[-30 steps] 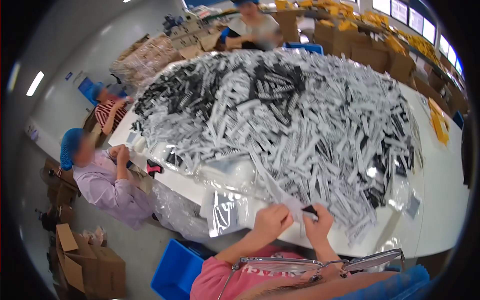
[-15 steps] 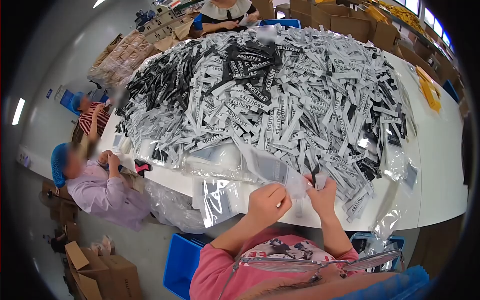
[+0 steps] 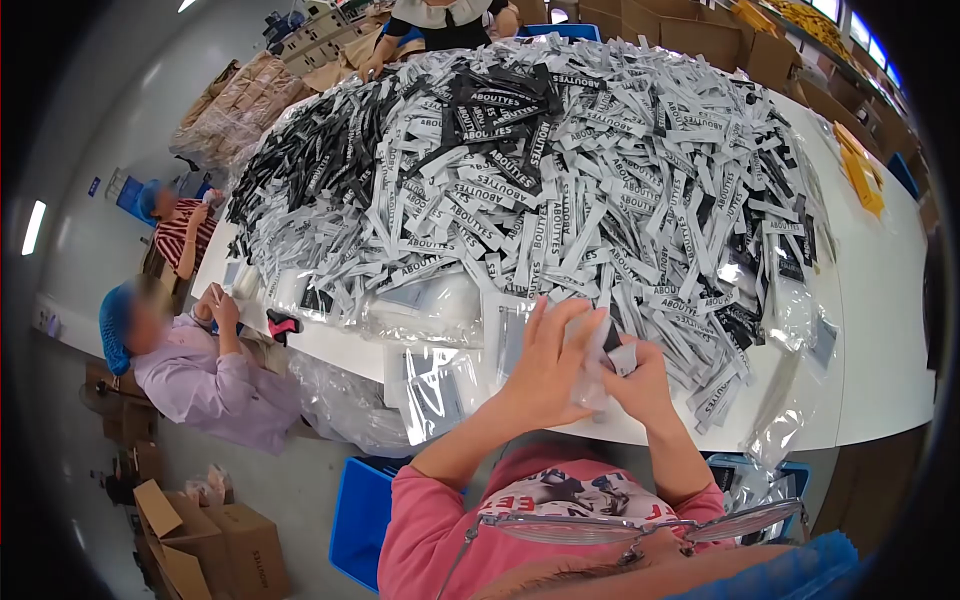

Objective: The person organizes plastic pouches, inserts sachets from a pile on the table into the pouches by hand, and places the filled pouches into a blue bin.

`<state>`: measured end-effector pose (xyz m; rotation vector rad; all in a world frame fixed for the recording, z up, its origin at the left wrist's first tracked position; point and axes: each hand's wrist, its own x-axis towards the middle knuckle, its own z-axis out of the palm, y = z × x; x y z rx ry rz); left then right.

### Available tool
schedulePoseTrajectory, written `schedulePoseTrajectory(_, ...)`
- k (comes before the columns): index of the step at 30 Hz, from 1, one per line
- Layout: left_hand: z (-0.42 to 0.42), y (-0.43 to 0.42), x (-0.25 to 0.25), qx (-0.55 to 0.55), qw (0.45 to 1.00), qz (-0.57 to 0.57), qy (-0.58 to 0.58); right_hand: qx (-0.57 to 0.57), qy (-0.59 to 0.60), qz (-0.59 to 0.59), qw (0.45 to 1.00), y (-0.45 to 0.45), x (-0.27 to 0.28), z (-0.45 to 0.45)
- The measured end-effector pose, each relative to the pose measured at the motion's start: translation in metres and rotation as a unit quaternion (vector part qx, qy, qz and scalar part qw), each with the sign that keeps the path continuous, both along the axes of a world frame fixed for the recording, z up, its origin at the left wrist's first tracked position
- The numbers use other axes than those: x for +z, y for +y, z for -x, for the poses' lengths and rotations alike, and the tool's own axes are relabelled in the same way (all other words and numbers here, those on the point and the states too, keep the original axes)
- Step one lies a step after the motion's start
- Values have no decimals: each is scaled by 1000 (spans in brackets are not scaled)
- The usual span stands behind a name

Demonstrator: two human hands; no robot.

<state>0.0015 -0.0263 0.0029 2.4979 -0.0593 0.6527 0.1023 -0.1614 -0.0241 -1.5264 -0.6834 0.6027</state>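
Observation:
At the near edge of the table, my left hand (image 3: 540, 365) curves round a crumpled clear plastic bag (image 3: 592, 385), fingers raised on its far side and thumb below. Close beside it, my right hand (image 3: 645, 388) is closed on small stick sachets (image 3: 622, 357), one pale and one dark, at the bag's side. Whether the sachets are inside the bag is hidden by my fingers. A big heap of black and white stick sachets (image 3: 560, 210) marked ABOUTYES lies just beyond both hands. Left of my left hand are flat printed clear bags (image 3: 430, 395).
Filled clear bags (image 3: 425, 310) line the heap's near side. A blue bin (image 3: 360, 520) stands below at left, and a blue crate (image 3: 795, 480) at right. Co-workers sit at left (image 3: 215, 375) and across the table (image 3: 440, 25). A yellow holder (image 3: 858, 170) lies at right.
My left hand has opened its fist and spread round the bag, which is now bunched between my hands. The right hand stays nearly in place. The co-worker across has moved a hand to the heap.

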Motion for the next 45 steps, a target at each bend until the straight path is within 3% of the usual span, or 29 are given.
schedulePoseTrajectory(3,-1,3,-4,17,998,-14,-51,26,-9,19,999,1,18,-5)
schedulePoseTrajectory(9,1,17,0,98,988,-45,-113,27,-54,-121,991,-13,22,-14)
schedulePoseTrajectory(12,4,18,3,108,987,-67,-99,47,-309,45,949,-25,35,-18)
schedulePoseTrajectory(15,2,15,3,122,978,-123,-113,82,-356,113,924,-29,47,-24)
schedulePoseTrajectory(18,0,13,-4,133,973,-170,-82,53,-507,131,850,-25,48,-25)
schedulePoseTrajectory(21,-7,2,-18,123,960,-242,-66,16,-549,133,825,-9,29,-11)
schedulePoseTrajectory(24,-6,4,-20,155,968,-177,-81,33,-392,105,913,-12,22,-8)
schedulePoseTrajectory(27,-6,-1,-23,168,970,-162,-72,25,-314,3,949,-16,29,-11)
schedulePoseTrajectory(31,-4,-11,-25,178,975,-113,-67,-10,-171,57,984,-45,43,-4)
schedulePoseTrajectory(34,-6,-20,-31,175,978,-95,-67,57,-178,106,977,-61,25,-6)
schedulePoseTrajectory(38,-11,-31,-43,131,985,-105,-39,12,-318,93,943,-60,21,-5)
schedulePoseTrajectory(41,-12,-37,-45,103,989,-101,-39,-25,-367,136,920,-60,23,-7)
schedulePoseTrajectory(45,-16,-38,-39,111,988,-94,-50,19,-385,226,895,-76,36,-13)
